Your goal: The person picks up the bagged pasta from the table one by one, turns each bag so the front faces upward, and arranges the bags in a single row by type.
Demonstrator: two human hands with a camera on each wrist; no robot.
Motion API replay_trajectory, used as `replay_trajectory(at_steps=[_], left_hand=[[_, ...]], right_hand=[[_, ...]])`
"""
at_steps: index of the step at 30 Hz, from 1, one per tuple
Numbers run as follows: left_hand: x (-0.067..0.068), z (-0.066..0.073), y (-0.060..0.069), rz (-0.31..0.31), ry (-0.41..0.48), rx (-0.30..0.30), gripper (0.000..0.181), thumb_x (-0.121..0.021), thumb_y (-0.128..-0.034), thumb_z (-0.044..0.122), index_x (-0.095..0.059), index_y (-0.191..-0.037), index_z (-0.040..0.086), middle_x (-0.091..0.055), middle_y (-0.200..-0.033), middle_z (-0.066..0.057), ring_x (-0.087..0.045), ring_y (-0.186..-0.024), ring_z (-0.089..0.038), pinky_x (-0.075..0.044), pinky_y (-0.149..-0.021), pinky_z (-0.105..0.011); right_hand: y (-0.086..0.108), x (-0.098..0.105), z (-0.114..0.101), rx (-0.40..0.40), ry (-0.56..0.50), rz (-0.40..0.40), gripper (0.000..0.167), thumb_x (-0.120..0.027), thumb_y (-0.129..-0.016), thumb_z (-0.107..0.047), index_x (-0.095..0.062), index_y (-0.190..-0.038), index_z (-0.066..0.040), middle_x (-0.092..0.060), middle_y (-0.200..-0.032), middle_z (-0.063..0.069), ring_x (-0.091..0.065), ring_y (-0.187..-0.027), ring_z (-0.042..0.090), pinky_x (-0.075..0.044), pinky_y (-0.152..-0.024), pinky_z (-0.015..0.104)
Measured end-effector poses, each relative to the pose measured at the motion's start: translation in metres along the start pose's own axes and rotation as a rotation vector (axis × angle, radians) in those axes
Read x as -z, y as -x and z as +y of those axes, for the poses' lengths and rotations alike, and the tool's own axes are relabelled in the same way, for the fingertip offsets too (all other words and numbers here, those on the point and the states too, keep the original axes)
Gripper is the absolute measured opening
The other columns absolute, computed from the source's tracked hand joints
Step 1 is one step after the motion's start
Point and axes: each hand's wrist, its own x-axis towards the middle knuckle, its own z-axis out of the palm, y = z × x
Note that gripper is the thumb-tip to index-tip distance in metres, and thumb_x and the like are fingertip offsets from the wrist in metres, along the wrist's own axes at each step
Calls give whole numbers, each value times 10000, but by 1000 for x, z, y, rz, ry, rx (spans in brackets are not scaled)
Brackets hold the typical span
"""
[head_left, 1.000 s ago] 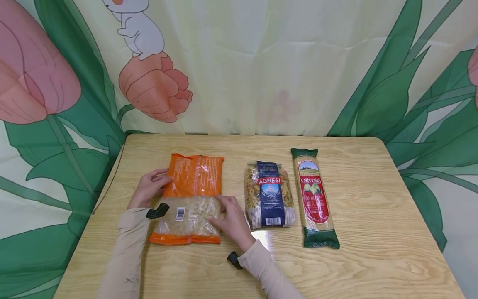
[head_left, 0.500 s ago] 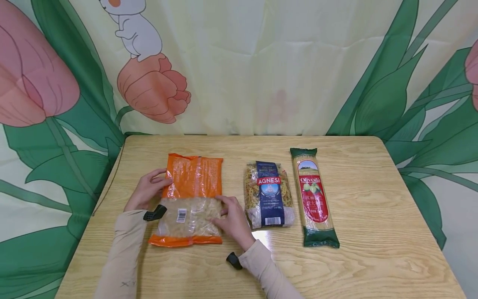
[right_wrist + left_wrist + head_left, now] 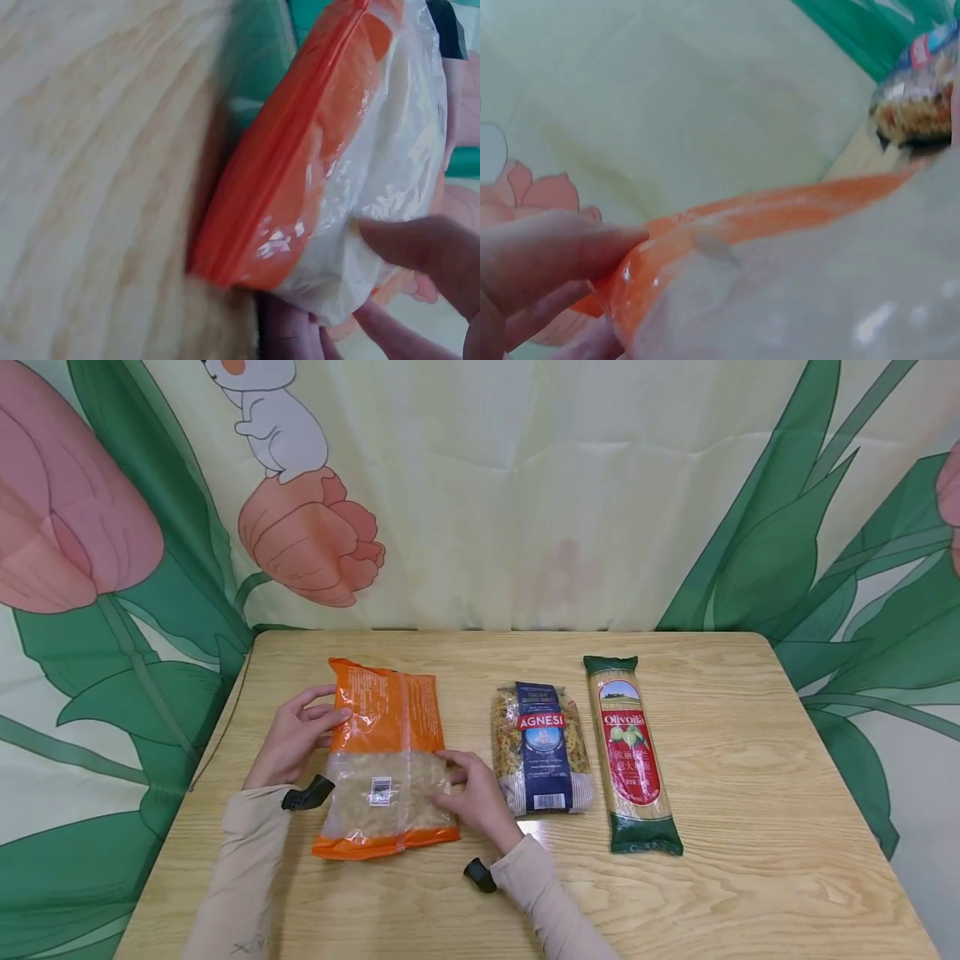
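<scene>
An orange bag with a clear lower window and a barcode label (image 3: 381, 791) lies under both hands on the left part of the table; pale pieces show through the plastic. At its left edge my left hand (image 3: 294, 737) pinches the orange film between thumb and fingers, also seen in the left wrist view, where the bag (image 3: 780, 217) bulges. My right hand (image 3: 480, 797) grips the bag's right edge, its thumb on the clear window. In the right wrist view the bag's (image 3: 300, 172) orange end seam is near the wood, and some fingers pass beneath the bag.
Right of the bag lies a blue-labelled Agnesi pasta bag (image 3: 542, 747), close to my right hand. Beyond it is a long Olivoilà spaghetti pack (image 3: 632, 756) with green ends. A floral curtain (image 3: 480, 502) hangs behind the wooden table (image 3: 765, 777).
The orange bag has turned slightly anticlockwise, its top shifting left and its bottom edge right. Both hands keep hold of it. The other two packs stay put.
</scene>
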Motion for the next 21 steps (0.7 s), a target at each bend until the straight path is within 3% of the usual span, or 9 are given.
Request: replay_trajectory(at_steps=[5,12,18,21], left_hand=[[-9,9,6,19,40,-9,386,-715,-919,104,-532,-1259,115,-733,-896,28,-711,-755,-117,-603,-613,-261],[-22,24,15,55,74,21,387,-726,-912,130,-525,-1242,139,-724,-890,43,-702,-741,-106,-593,-604,-234],[-37,41,23,78,91,18,397,-732,-909,150,-512,-1240,152,-683,-897,34,-678,-746,-88,-595,-630,-231],[-43,48,28,88,89,8,397,-731,-911,153,-512,-1242,152,-661,-917,18,-675,-754,-94,-600,-643,-239]], right_hand=[[0,0,0,-30,-22,-14,605,-851,-785,-194,-618,-1337,-110,-606,-1234,108,-638,-997,237,-565,-781,315],[3,0,-3,-24,-59,-38,604,-824,-818,-239,-596,-1362,-110,-576,-1304,115,-638,-1066,273,-578,-798,319],[4,6,-10,-9,-215,-64,656,-808,-842,-200,-524,-1416,-57,-527,-1394,191,-622,-1145,355,-590,-855,348],[7,11,-19,10,-294,-67,686,-814,-840,-256,-510,-1436,-107,-508,-1427,203,-594,-1202,374,-566,-928,422]])
